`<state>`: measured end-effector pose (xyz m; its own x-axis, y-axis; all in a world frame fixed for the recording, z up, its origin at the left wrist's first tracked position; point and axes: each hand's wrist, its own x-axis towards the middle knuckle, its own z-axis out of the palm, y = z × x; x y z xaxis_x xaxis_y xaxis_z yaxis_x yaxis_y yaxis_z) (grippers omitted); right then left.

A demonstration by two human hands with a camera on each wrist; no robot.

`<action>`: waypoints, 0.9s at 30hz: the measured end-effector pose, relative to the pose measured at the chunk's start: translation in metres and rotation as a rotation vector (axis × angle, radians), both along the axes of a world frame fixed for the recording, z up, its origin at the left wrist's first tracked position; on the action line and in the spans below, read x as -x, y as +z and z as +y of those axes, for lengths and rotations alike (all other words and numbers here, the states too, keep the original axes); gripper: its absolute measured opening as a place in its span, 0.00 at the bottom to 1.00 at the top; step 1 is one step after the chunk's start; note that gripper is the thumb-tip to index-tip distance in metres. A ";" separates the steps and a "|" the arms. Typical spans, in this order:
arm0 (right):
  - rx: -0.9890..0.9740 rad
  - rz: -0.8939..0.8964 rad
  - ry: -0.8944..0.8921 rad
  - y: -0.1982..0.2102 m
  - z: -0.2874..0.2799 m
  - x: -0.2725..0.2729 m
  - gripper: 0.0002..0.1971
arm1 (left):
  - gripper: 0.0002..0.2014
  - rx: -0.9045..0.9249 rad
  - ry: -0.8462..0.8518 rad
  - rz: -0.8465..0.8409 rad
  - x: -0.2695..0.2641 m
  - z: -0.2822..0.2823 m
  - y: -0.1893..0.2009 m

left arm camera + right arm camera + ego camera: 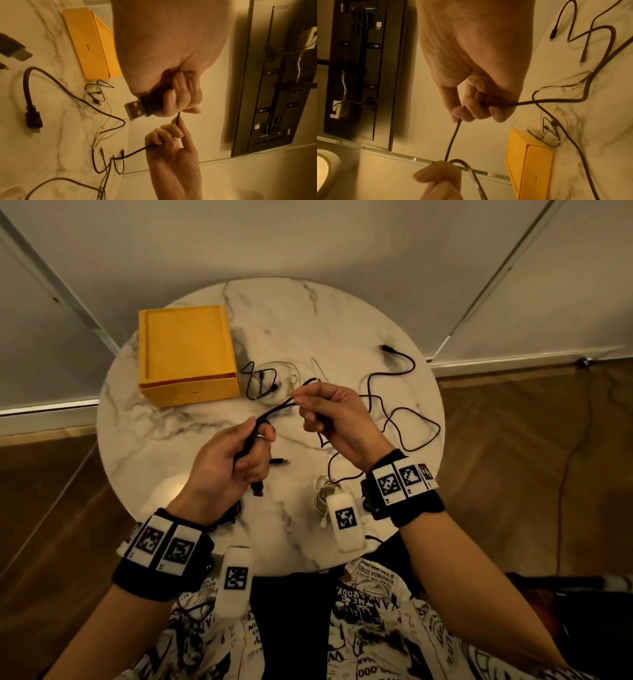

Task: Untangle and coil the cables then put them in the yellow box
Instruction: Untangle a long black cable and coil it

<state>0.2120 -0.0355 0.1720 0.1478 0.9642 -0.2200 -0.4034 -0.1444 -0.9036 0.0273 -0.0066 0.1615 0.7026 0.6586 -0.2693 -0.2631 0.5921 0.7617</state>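
Observation:
A black cable (274,410) runs taut between both hands above the round marble table (171,440). My left hand (239,457) grips its folded end, and the USB plug (137,109) sticks out below the curled fingers (173,97). My right hand (325,412) pinches the same cable (452,139) farther along, and the rest (404,419) trails in loose loops over the table's right side. The closed yellow box (186,354) sits at the table's back left.
Thin black and white cables (270,381) lie tangled beside the box. A white cable bundle (322,494) and a small black plug (279,462) lie near the front edge. A thicker black cable with a wide plug (32,119) rests on the marble.

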 end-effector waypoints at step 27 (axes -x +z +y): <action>-0.139 -0.864 -0.069 0.016 -0.007 -0.006 0.11 | 0.24 -0.459 -0.173 0.342 -0.014 -0.007 0.012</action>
